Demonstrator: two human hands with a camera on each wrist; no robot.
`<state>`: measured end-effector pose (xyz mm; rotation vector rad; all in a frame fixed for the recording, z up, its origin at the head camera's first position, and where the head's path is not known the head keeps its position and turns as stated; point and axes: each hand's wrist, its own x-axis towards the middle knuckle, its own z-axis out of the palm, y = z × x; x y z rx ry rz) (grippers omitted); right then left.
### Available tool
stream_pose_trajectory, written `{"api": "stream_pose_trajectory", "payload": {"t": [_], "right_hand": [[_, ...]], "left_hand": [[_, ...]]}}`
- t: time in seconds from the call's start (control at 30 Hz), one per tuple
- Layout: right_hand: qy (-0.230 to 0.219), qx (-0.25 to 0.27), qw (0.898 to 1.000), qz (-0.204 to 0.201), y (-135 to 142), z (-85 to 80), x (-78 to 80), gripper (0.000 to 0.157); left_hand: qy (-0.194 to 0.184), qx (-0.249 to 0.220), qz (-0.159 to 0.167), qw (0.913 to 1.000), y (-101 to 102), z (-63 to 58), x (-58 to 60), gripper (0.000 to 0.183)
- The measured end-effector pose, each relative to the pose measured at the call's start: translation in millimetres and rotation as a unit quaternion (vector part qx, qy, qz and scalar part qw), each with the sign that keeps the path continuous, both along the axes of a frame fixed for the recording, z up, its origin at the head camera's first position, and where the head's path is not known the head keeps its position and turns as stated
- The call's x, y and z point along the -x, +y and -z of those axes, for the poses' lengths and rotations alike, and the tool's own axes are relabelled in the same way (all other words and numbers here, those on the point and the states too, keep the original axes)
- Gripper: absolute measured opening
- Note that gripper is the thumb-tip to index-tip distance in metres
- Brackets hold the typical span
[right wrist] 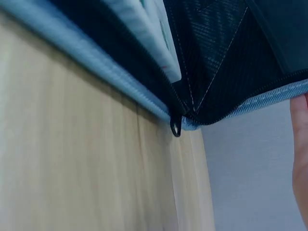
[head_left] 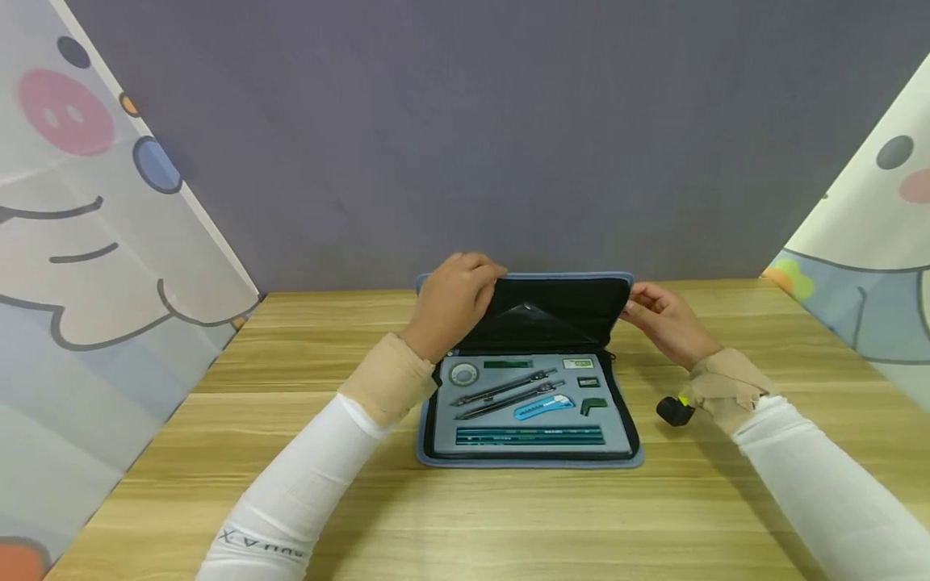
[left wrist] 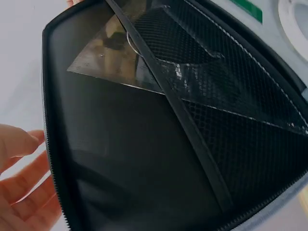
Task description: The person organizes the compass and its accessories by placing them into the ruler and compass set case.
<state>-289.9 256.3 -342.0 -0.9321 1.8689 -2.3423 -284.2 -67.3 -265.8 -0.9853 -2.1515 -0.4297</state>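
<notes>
A zippered drawing-set case (head_left: 534, 462) with blue trim stands with its black lid (head_left: 574, 307) raised at the back. My left hand (head_left: 454, 298) grips the lid's top edge near its left corner. At the lid's right edge is my right hand (head_left: 664, 323), its fingertips touching the side; in the right wrist view a straight finger (right wrist: 301, 130) lies along the outer side. The grey insert holds two compasses (head_left: 508, 394), a blue utility knife (head_left: 543, 407), pencils (head_left: 530, 436) and a white round piece (head_left: 463, 374). A clear triangular sheet (left wrist: 103, 62) sits in the lid's mesh pocket.
A small black object (head_left: 675, 411) with a yellow-green part lies right of the case, beside my right wrist. The case rests on a wood-grain table (head_left: 291, 452). Behind it stands a grey wall panel (head_left: 472, 145), with cartoon-printed sheets (head_left: 87, 210) on both sides.
</notes>
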Motion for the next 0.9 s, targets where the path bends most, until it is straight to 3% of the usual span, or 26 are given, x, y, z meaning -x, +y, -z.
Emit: {"api": "stream_pose_trajectory", "payload": {"t": [0.27,0.37,0.43,0.5,0.53,0.63,0.73,0.8,0.9], "right_hand": [[0.008,-0.069,0.998,0.006,9.1,-0.8,-13.0,0.03],[0.001,-0.085,0.996,-0.004,13.3,-1.7,-15.8,0.033],[-0.006,-0.123,0.992,0.015,16.4,-2.1,-16.6,0.03],[-0.02,-0.192,0.98,0.055,18.6,-2.4,-17.0,0.023],[-0.03,-0.235,0.968,0.077,19.3,-2.6,-17.0,0.019],[-0.051,-0.37,0.919,0.127,19.2,-1.8,-15.8,0.016],[-0.059,-0.444,0.885,0.13,16.3,0.0,-14.5,0.022],[-0.047,-0.467,0.874,0.122,13.7,2.0,-13.5,0.02],[-0.02,-0.476,0.872,0.112,9.0,3.7,-12.7,0.015]], "left_hand": [[-0.058,0.016,0.035,0.9976,-0.6,0.1,-16.4,0.015],[-0.066,0.024,0.047,0.9964,-2.8,1.0,-25.1,0.015],[-0.066,0.029,0.058,0.9957,-4.6,2.4,-30.8,0.014],[-0.065,0.033,0.068,0.995,-6.6,4.5,-36.1,0.014],[-0.063,0.035,0.072,0.9948,-7.4,5.7,-38.4,0.014],[-0.06,0.041,0.075,0.9946,-8.6,8.8,-44.5,0.013],[-0.064,0.05,0.069,0.9943,-8.6,10.9,-49.7,0.013],[-0.068,0.059,0.069,0.9935,-8.5,11.8,-53.1,0.012],[-0.085,0.077,0.083,0.99,-9.5,13.0,-58.9,0.012]]}}
